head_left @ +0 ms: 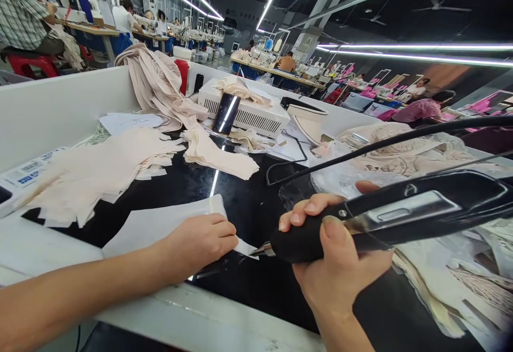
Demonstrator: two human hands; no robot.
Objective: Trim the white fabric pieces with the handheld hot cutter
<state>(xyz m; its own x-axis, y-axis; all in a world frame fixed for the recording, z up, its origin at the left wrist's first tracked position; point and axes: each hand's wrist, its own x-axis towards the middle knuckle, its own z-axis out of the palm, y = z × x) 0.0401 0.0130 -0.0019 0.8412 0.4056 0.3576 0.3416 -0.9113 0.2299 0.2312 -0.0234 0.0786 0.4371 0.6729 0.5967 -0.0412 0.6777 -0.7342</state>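
My right hand [336,266] is wrapped round the black grip of a corded hand tool [380,218] with a short pointed metal tip, its exact kind unclear. The tip touches or nearly touches the narrow corner of a white flat piece [160,224], which could be fabric or paper. With its fingers curled, my left hand [200,245] holds this piece down near its right end; what lies under the fingers is hidden. A stack of pale pink cut fabric [108,165] lies beyond my left forearm. Another small stack of cut pieces [220,154] sits past the white piece.
Raised white edges frame the black tabletop [256,288]. At the back stand a vented white box [244,106], a dark cylinder [226,112] and draped pink fabric [156,85]. Plastic-wrapped lace [385,149] lies right, under the black cable [380,146]. People sit at sewing machines beyond.
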